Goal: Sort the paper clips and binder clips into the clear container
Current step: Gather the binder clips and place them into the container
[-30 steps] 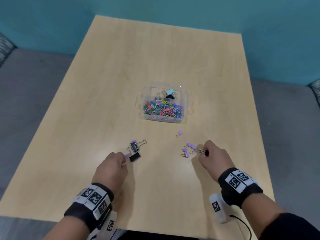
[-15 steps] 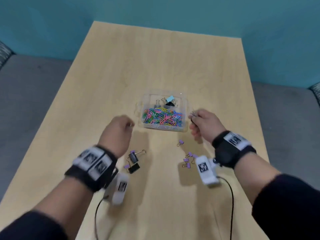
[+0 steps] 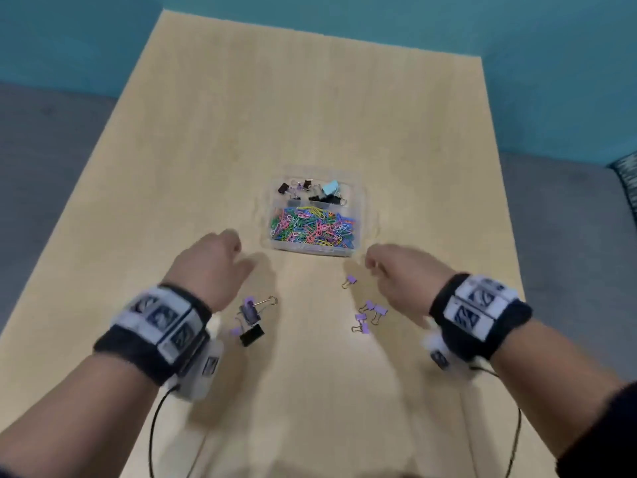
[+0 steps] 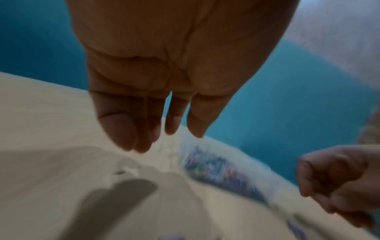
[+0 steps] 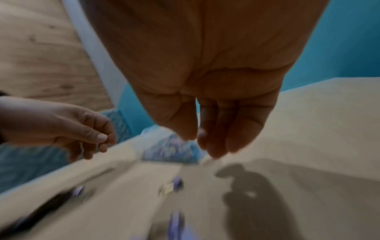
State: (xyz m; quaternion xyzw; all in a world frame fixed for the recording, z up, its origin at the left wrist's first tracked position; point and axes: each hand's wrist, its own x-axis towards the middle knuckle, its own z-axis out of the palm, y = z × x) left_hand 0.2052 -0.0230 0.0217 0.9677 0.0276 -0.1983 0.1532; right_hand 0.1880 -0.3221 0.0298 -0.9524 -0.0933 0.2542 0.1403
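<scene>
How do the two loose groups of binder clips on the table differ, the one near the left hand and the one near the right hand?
The left group has fewer but larger clips, a black one and purple ones; the right group is several small clips, all purple. The left group lies bunched together, with clips touching; the right group is more scattered, with one clip apart, nearer the clear container. Both lie on the table, outside the container, in neither hand.

No readable text anywhere; the wristbands [image 3: 162,322] carry only blurred square marker patterns.
</scene>
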